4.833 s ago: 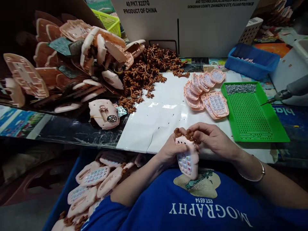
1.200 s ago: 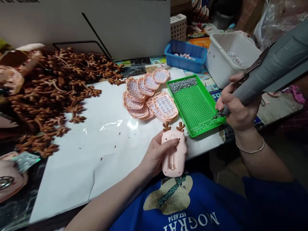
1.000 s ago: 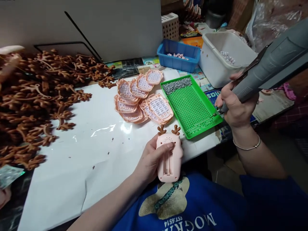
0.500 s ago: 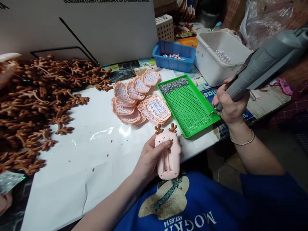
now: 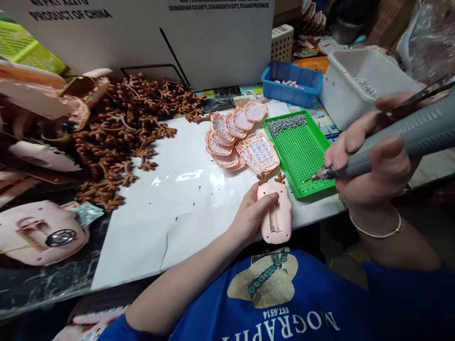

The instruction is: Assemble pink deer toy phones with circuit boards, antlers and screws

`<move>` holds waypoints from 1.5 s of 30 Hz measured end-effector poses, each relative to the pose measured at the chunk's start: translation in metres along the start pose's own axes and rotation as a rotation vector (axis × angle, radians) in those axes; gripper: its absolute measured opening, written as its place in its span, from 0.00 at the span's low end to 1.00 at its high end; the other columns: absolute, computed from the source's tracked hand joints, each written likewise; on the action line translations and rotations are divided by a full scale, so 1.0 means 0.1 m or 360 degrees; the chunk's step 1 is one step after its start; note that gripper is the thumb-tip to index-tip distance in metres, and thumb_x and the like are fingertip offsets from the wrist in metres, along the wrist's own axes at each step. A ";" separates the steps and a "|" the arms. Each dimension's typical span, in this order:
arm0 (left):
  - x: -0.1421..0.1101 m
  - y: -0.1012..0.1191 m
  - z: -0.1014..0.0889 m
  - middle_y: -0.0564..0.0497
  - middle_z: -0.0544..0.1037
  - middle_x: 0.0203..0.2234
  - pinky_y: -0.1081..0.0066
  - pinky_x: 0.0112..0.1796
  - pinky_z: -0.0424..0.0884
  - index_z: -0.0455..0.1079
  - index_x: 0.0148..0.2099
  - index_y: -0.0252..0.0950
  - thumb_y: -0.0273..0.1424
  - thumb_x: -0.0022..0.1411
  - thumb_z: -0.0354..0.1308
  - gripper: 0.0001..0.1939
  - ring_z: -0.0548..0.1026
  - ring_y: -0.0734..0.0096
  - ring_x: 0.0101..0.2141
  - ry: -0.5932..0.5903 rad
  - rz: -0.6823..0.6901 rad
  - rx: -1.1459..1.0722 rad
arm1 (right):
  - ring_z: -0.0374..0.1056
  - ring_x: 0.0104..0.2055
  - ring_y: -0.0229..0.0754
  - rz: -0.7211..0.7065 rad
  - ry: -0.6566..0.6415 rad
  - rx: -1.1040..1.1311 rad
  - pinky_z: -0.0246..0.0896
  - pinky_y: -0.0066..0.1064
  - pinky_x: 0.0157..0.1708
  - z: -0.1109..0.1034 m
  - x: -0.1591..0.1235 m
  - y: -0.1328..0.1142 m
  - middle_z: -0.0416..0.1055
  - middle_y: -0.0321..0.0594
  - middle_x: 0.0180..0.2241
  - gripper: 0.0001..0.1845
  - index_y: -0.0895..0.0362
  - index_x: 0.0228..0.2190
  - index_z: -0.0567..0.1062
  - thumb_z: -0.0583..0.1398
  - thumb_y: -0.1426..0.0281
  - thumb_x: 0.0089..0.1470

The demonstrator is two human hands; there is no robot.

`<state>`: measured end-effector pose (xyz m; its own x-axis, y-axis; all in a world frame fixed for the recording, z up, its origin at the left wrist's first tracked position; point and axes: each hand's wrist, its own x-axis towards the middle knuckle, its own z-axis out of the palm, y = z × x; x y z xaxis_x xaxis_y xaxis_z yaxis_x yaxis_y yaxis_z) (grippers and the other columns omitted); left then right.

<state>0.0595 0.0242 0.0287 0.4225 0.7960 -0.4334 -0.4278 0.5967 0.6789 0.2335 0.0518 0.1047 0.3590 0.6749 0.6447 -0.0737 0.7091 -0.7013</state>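
Note:
My left hand point(image 5: 254, 210) is closed on a pale pink toy phone casing point(image 5: 281, 220) with brown antlers on top. Its back faces up, showing screw holes, speaker dots and an uncovered battery slot; my thumb lies across the upper part. In my right hand point(image 5: 373, 156) is a grey electric screwdriver point(image 5: 394, 142), its bit pointing left over the near end of a green perforated tray point(image 5: 304, 156). Small silver screws point(image 5: 287, 124) are heaped at the tray's far end, with some in the holes near the bit. Whether a screw sits on the bit cannot be made out.
Pink keypad face panels point(image 5: 261, 154) are stacked left of the tray. Brown antler pieces point(image 5: 131, 118) form a large pile farther left, near other pink casings point(image 5: 39, 232). A blue bin point(image 5: 293, 85) and a white tub point(image 5: 355, 87) stand behind. A large carton point(image 5: 220, 47) borders the back.
My view has swung left, bringing more pink casings into sight. The right hand and screwdriver have come nearer, with the bit lifted slightly from the tray holes. My left hand keeps its hold.

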 end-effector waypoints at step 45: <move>-0.03 0.03 -0.06 0.52 0.79 0.34 0.69 0.35 0.76 0.67 0.47 0.37 0.28 0.50 0.66 0.21 0.77 0.70 0.31 0.0032 -0.0071 0.0089 | 0.60 0.17 0.34 0.0281 -0.0137 -0.0174 0.60 0.30 0.17 -0.18 -0.33 0.34 0.65 0.26 0.22 0.18 0.44 0.45 0.72 0.68 0.63 0.52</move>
<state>0.0520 0.0240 0.0290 0.4238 0.7709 -0.4755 -0.3631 0.6255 0.6905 0.2359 0.0500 0.0540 0.2683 0.8048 0.5294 -0.0255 0.5553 -0.8313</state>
